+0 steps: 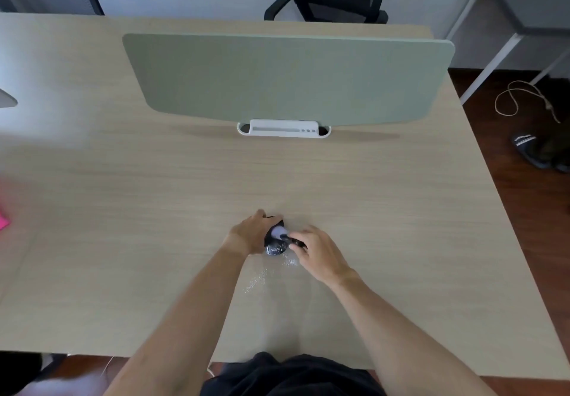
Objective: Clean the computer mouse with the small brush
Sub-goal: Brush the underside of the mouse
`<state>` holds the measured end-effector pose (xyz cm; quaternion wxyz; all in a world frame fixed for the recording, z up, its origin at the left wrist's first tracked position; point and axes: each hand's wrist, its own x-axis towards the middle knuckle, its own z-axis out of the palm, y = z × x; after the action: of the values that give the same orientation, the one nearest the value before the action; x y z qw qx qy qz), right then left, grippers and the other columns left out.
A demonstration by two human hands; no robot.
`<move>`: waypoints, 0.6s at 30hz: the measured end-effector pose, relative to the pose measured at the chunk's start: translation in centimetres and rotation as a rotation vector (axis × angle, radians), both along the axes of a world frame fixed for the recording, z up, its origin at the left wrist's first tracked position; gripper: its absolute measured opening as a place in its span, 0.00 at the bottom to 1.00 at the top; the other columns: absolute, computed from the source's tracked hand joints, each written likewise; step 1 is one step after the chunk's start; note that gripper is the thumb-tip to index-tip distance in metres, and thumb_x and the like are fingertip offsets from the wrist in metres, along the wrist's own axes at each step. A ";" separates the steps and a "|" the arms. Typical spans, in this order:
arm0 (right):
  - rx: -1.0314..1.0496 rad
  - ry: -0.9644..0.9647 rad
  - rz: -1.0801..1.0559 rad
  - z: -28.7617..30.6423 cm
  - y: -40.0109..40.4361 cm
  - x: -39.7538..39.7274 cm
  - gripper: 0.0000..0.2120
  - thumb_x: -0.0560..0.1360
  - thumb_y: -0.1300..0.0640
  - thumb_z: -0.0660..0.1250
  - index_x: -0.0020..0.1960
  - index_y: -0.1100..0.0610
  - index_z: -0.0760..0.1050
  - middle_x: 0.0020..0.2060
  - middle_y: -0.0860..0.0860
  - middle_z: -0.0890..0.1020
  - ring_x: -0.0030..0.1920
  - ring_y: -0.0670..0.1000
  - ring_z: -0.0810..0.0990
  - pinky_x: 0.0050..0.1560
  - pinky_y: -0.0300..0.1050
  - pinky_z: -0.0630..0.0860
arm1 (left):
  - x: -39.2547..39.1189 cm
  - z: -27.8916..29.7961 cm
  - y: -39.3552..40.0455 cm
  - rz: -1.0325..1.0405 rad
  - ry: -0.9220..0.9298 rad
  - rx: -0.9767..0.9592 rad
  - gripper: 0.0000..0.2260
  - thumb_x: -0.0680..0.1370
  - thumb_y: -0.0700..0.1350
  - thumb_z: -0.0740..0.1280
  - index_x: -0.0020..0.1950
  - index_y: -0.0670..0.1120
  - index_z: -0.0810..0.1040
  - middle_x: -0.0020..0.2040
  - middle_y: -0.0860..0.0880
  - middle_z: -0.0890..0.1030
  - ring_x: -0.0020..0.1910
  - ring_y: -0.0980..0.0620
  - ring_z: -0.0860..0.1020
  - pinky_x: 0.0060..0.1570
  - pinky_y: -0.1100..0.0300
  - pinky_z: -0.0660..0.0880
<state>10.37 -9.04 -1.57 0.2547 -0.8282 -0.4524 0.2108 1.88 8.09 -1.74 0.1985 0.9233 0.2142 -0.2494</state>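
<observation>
Mouse (275, 246) under brush (282, 234), between both hands

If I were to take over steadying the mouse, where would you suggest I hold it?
Grip the mouse by its left flank, coming from the left as the left hand does: the brush in the right hand works its top from the right.

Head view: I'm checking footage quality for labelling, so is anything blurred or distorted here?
Head view: the wide lens bows the light wooden desk edges; the pink object at the left border is smeared; the small brush over the black computer mouse looks soft.
</observation>
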 end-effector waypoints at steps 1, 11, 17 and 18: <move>-0.011 -0.011 0.028 0.0 -0.2 0.0 0.05 0.76 0.58 0.67 0.48 0.55 0.82 0.37 0.50 0.75 0.40 0.56 0.76 0.41 0.47 0.71 | 0.0 0.1 0.0 -0.007 0.004 0.022 0.29 0.75 0.39 0.65 0.73 0.57 0.61 0.63 0.46 0.67 0.58 0.41 0.76 0.54 0.48 0.77; -0.006 -0.049 0.025 0.4 -1.0 0.4 0.09 0.76 0.57 0.70 0.56 0.53 0.83 0.38 0.51 0.77 0.38 0.56 0.76 0.42 0.46 0.71 | 0.0 -0.6 0.0 -0.143 0.032 0.136 0.28 0.77 0.38 0.65 0.72 0.57 0.62 0.73 0.52 0.60 0.65 0.42 0.69 0.58 0.46 0.76; 0.041 -0.063 0.003 0.3 -2.0 0.3 0.08 0.73 0.60 0.70 0.50 0.53 0.84 0.35 0.48 0.76 0.37 0.54 0.76 0.44 0.45 0.72 | 0.3 -0.9 0.5 -0.108 0.005 0.061 0.28 0.76 0.34 0.64 0.72 0.55 0.64 0.69 0.49 0.67 0.65 0.40 0.70 0.60 0.45 0.74; 0.072 -0.067 -0.027 0.3 -1.9 0.1 0.09 0.74 0.60 0.70 0.53 0.52 0.84 0.37 0.49 0.78 0.37 0.53 0.76 0.45 0.45 0.72 | 0.4 -1.0 0.5 -0.093 -0.011 0.051 0.27 0.76 0.34 0.64 0.71 0.55 0.65 0.68 0.48 0.68 0.65 0.40 0.70 0.59 0.45 0.74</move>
<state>10.49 -10.91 -1.24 0.2718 -0.8312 -0.4568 0.1632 2.25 8.56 -2.73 0.1641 0.9384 0.1763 -0.2477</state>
